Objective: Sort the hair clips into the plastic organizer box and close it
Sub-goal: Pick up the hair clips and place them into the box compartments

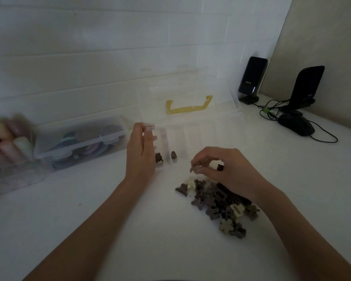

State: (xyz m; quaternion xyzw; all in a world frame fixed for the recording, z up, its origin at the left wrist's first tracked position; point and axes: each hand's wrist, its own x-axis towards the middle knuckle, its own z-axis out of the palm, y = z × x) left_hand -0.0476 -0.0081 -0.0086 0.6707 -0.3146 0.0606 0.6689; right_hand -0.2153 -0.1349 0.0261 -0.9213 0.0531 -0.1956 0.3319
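The right hand (221, 169) pinches one small grey hair clip (194, 168) between thumb and fingertips, just above the pile of clips (217, 201) on the table. The organizer box (191, 136) lies open to its upper left, very near. The left hand (140, 153) grips the box's left edge, probably to steady it.

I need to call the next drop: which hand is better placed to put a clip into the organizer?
Right. The right hand already pinches a clip just beside the open organizer box, above the pile. The left hand is busy gripping the box's left edge.
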